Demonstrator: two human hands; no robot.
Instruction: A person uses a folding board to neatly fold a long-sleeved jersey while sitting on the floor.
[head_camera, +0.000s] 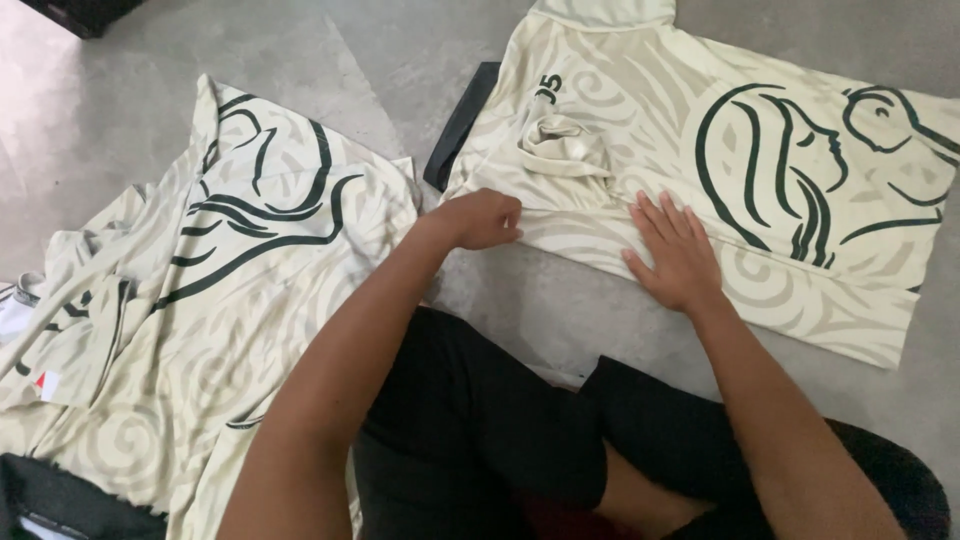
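Cream printed fabric jersey lay on grey floor; right hand pressed flat, fingers spread; left hand curled, gripping jersey edge.

Right hand flat, fingers spread, pressing on cream shirt laid on grey floor. Left hand curled at shirt's near edge. Bunched sleeve above it. Second shirt pile lies left. Black board under shirt corner.
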